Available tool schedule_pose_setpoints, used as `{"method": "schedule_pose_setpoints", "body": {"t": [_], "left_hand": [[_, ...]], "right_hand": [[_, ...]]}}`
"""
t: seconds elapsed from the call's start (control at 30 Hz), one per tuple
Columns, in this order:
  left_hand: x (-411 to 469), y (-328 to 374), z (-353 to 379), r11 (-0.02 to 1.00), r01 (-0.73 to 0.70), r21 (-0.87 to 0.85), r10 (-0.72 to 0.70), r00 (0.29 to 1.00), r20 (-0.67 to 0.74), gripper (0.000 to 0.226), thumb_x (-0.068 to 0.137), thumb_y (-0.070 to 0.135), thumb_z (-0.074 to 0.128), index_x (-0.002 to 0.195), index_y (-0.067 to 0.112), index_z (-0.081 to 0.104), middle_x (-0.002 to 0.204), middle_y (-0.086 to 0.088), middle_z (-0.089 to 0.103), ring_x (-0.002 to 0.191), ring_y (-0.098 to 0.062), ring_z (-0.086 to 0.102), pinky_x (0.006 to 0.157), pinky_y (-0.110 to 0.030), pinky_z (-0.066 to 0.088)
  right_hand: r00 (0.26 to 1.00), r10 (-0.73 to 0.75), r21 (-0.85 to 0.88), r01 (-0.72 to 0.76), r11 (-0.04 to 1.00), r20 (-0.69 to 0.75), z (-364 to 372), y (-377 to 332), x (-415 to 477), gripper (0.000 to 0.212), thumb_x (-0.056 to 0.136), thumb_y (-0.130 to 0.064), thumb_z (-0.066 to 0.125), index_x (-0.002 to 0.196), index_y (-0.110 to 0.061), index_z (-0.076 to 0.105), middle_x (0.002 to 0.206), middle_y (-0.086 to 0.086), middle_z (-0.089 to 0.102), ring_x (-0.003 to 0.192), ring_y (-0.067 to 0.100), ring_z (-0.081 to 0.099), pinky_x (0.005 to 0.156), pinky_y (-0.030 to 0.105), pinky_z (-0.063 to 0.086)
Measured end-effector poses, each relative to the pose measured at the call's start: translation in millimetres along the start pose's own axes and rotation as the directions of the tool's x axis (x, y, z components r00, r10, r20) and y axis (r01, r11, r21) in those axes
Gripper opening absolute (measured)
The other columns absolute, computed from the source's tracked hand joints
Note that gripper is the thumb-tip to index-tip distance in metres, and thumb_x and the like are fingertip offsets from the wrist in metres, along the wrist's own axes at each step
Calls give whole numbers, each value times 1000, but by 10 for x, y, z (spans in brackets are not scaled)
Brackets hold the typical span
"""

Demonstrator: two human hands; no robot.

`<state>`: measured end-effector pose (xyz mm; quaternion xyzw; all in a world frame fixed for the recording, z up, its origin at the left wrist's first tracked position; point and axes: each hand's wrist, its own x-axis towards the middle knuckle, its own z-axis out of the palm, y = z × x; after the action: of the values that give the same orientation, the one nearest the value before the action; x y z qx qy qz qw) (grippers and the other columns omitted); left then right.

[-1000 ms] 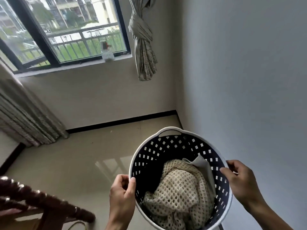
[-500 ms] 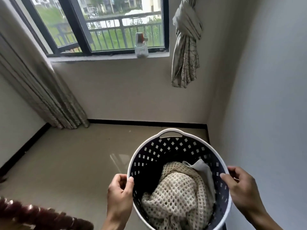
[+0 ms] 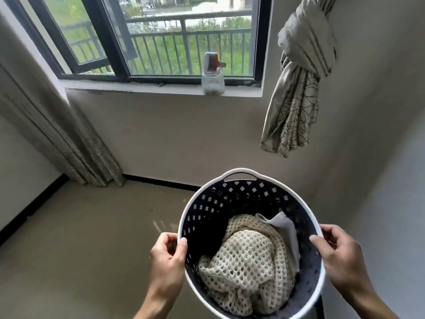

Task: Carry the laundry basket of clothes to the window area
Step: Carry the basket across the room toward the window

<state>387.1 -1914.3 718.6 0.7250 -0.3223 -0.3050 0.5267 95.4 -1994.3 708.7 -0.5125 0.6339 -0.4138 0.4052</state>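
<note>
A round dark laundry basket (image 3: 230, 199) with a white rim and perforated walls hangs in the air in front of me, low and right of centre. Inside lies a cream open-knit garment (image 3: 248, 263) with a grey cloth (image 3: 285, 229) tucked behind it. My left hand (image 3: 169, 256) grips the basket's left rim, thumb inside. On the right rim my right hand (image 3: 338, 254) holds on the same way. The window (image 3: 184, 42) with its dark frame is straight ahead above a white sill (image 3: 142, 89).
A clear bottle with a red-and-grey cap (image 3: 212, 77) stands on the sill. A knotted patterned curtain (image 3: 296, 88) hangs at the upper right. A long pleated curtain (image 3: 57, 134) falls to the floor at the left. Beige floor (image 3: 80, 249) lies below; a wall (image 3: 391, 180) is close on the right.
The window, sill and curtains have grown larger and shifted right as I moved closer. The wooden furniture at the lower left has left the view. Both hands keep their grip.
</note>
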Motion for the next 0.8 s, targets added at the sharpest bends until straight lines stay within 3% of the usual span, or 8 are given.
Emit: {"method": "schedule_pose_setpoints", "body": {"t": [0.07, 0.13, 0.23, 0.4, 0.53, 0.73, 0.8], "left_hand": [[373, -32, 92, 1000, 30, 8, -29, 996, -79, 13, 90, 7, 58, 79, 1, 61, 68, -13, 67, 60, -17, 60, 54, -26, 51], [737, -72, 156, 997, 71, -6, -71, 984, -163, 12, 89, 5, 58, 79, 0, 61, 71, -20, 68, 63, -23, 60, 60, -37, 52], [1230, -59, 180, 992, 124, -23, -125, 950, -287, 10, 89, 4, 59, 79, 2, 62, 75, -27, 69, 66, -30, 62, 69, -49, 54], [1790, 31, 54, 990, 139, -35, -139, 863, -486, 9, 89, 5, 58, 81, 5, 62, 76, -23, 71, 66, -25, 61, 58, -26, 50], [2180, -48, -136, 987, 152, -59, -156, 775, -612, 9, 89, 5, 58, 81, 5, 61, 75, -26, 69, 64, -23, 56, 53, -23, 45], [3020, -319, -639, 977, 191, -90, -199, 680, -706, 17, 87, 2, 60, 71, 6, 58, 54, -1, 59, 45, -1, 47, 45, -14, 37], [3355, -389, -893, 976, 194, -100, -207, 675, -709, 18, 87, 2, 61, 69, 7, 57, 54, -1, 58, 47, -6, 46, 45, -17, 36]], "right_hand": [[997, -3, -22, 5, 1000, 72, 295, -36, 523, 14, 83, -4, 66, 80, -17, 68, 74, -5, 75, 70, 23, 68, 64, 28, 52], [989, -9, -43, 16, 999, 150, 609, -116, 998, 12, 82, -6, 66, 78, -17, 69, 72, -9, 75, 67, 20, 68, 61, 26, 51], [962, -33, -82, 57, 995, 272, 1083, -290, 1644, 9, 81, -11, 66, 78, -20, 68, 74, -6, 75, 72, 25, 70, 67, 37, 53], [869, -117, -122, 199, 972, 481, 1934, -814, 2522, 12, 80, -12, 67, 79, -23, 66, 74, -1, 74, 71, 25, 69, 71, 47, 55], [775, -149, -112, 273, 955, 614, 2723, -1138, 2952, 12, 80, -10, 68, 78, -21, 66, 74, 8, 74, 73, 32, 70, 70, 45, 57], [705, -142, -126, 313, 941, 695, 3927, -1439, 3240, 9, 78, -10, 69, 75, -18, 66, 68, 9, 71, 63, 27, 63, 69, 46, 55], [697, -136, -128, 313, 941, 704, 4318, -1578, 3284, 9, 78, -10, 69, 75, -18, 67, 69, 9, 71, 65, 28, 63, 71, 47, 53]]}}
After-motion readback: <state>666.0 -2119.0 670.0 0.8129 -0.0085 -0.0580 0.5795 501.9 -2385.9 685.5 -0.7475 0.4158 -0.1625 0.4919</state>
